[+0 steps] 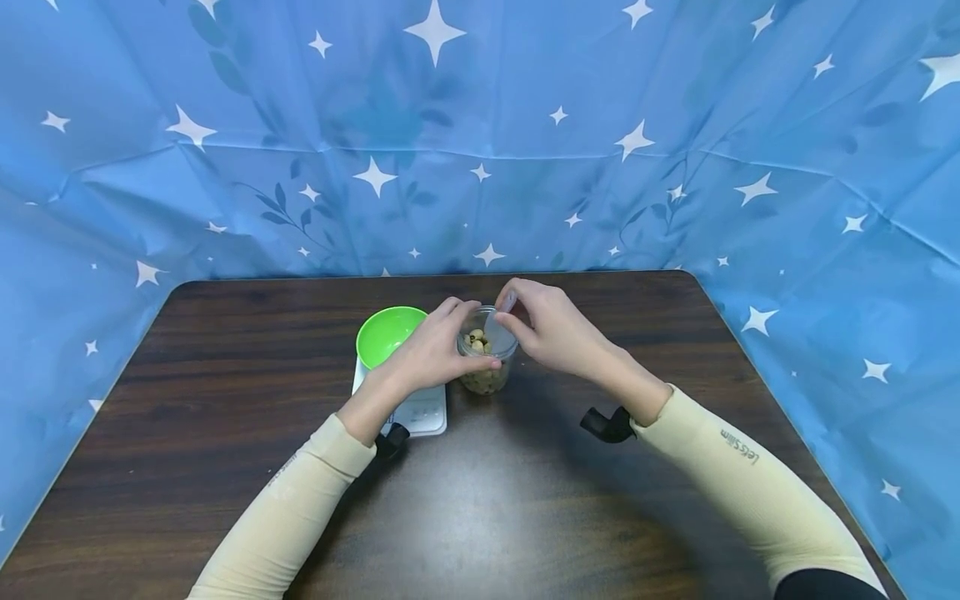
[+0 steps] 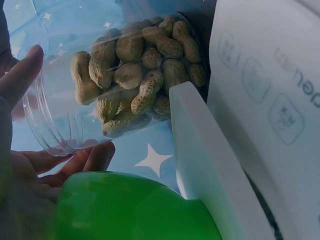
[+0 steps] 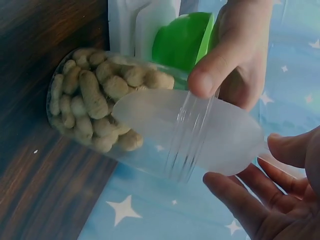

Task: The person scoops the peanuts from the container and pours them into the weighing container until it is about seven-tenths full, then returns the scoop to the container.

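Note:
A clear screw-neck jar [image 1: 486, 381] stands on the table, filled partway with unshelled peanuts [image 2: 145, 70]. My left hand [image 1: 435, 346] grips it around the neck, thumb on the near side and fingers on the far side. With thumb and fingers, my right hand [image 1: 555, 325] pinches the handle end of a translucent white scoop [image 3: 220, 135]. The scoop slants down through the jar's mouth. Its rounded tip lies against the upper peanuts in the right wrist view, and no peanut shows lifted on it.
Left of the jar, a green bowl [image 1: 382, 333] sits on a white kitchen scale [image 1: 423, 414], partly hidden behind my left hand and wrist. Everything stands on a dark wooden table [image 1: 225, 417]. A blue star-patterned curtain [image 1: 480, 100] hangs behind the table's far edge.

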A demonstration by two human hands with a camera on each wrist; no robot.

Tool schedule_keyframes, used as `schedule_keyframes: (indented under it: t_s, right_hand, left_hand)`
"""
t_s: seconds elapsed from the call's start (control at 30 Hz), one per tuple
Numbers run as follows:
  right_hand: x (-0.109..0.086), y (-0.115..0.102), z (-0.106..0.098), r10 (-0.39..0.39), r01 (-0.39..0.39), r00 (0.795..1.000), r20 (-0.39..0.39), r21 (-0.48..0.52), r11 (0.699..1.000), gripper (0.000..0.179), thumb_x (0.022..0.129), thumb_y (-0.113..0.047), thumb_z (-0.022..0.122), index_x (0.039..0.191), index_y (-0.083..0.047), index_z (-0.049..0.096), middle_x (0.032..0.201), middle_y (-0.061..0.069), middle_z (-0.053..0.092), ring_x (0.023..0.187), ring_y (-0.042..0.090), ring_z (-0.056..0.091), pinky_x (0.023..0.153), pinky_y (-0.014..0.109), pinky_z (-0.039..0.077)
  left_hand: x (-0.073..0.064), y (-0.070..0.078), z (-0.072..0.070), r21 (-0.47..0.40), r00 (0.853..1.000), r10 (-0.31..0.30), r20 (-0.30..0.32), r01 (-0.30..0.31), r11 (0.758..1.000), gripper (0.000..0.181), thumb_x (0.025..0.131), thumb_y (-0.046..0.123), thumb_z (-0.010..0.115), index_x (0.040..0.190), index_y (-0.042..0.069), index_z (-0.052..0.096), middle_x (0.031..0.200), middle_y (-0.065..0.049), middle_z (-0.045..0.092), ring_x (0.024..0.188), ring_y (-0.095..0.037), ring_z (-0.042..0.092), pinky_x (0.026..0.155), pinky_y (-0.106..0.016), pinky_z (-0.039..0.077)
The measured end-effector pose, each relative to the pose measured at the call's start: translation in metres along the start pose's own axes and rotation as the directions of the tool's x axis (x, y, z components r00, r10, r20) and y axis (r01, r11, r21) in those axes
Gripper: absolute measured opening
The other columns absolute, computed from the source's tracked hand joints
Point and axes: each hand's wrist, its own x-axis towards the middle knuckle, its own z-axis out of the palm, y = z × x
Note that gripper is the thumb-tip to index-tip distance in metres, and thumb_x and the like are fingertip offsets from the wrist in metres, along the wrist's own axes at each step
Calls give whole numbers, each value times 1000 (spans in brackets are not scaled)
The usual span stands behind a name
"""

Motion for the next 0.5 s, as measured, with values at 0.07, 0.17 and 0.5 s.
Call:
schedule_keyframes:
  t_s: [0.07,0.17,0.5]
  right_hand:
    - [2,-2,1,-16,16,1000,17,-13,1000,7,102,-11,66,103,-5,62,94,3,64,78,14,64,69,32,53]
    - [4,-2,2,-6,6,1000,20,-11,1000,7,101,-11,66,103,-5,62,92,2,64,77,14,63,68,32,52]
    - [1,8,4,103,-101,995,-11,118,988,9,102,-13,65,107,-5,65,90,2,67,79,12,65,69,34,53]
  left_hand:
    - [0,0,-1,-1,1000,3,-4,-3,1000,92,85,55,80,150,0,46,131,-12,54,109,-23,56,92,-40,52]
    - [0,-1,-1,-5,1000,2,-4,-2,1000,93,85,55,80,151,0,46,132,-13,54,110,-24,56,92,-40,52]
    - [-1,-2,1,-10,1000,13,-4,-13,1000,91,85,55,80,150,1,46,128,-11,54,107,-21,56,90,-38,53]
